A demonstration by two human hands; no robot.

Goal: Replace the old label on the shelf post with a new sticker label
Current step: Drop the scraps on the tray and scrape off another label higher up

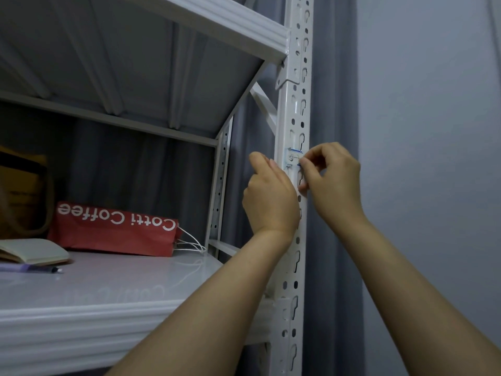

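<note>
Two hands meet at the white perforated post at the shelving's right front corner. The label, white with blue lines and handwriting, sits on the post's front face, between the upper and lower shelf levels. The right hand comes in from the right, fingers curled, thumb and forefinger pinched together on the label's right edge. The left hand lies against the post's left side just below the label, back toward the camera and thumb raised. Its fingers curl out of sight, so whether they grip the post cannot be told. On the lower shelf a red bag lies on its side. A notebook and a pen lie to the bag's left. A grey curtain hangs behind the post.
</note>
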